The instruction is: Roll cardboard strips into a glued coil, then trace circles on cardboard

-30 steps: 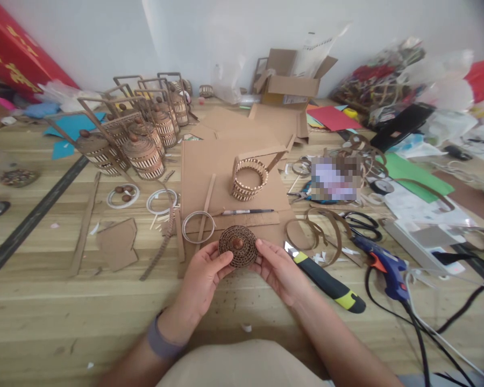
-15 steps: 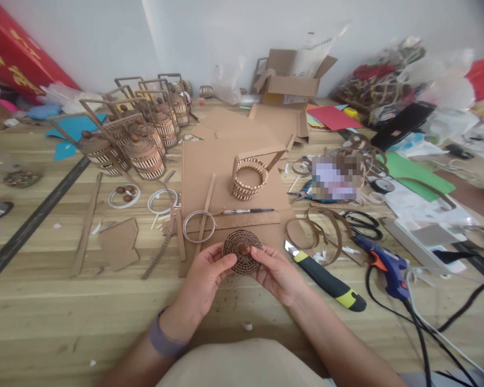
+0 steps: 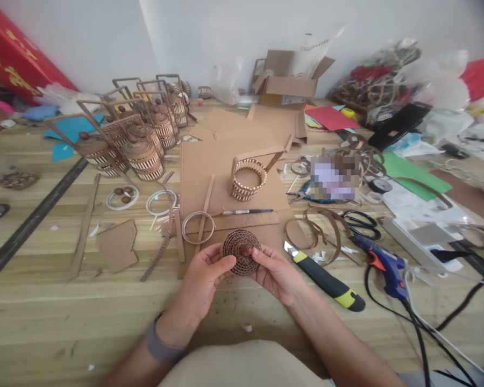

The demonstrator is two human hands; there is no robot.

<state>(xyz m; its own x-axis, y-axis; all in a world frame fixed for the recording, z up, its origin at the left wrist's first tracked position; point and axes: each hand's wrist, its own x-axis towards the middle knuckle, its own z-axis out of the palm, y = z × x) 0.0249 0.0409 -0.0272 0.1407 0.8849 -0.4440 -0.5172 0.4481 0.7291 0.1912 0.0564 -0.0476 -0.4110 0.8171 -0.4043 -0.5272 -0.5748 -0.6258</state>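
Observation:
Both of my hands hold a round coiled corrugated-cardboard lid [image 3: 237, 248] with a brown bead knob in its middle, just above the wooden table. My left hand [image 3: 205, 279] pinches its left edge with thumb and fingers. My right hand [image 3: 276, 271] grips its right edge, the thumb lying close to the bead. Behind the lid, on a flat cardboard sheet [image 3: 210, 166], stands an open slatted cardboard basket with a handle [image 3: 248, 177]. A thin pen [image 3: 246, 212] and a white ring [image 3: 197, 226] lie between the basket and my hands.
A yellow-and-black utility knife [image 3: 325, 277] lies right of my right hand. A blue glue gun [image 3: 381, 263] with black cords and scissors [image 3: 363, 224] sit further right. Several finished lidded baskets [image 3: 137, 140] stand at the back left. Cardboard strips, rings and scraps lie about; an open box [image 3: 292, 80] is by the wall.
The lid has shifted slightly right and tilted toward me. My right thumb has moved in from the rim to beside the bead, and my left thumb has slid further onto the lid.

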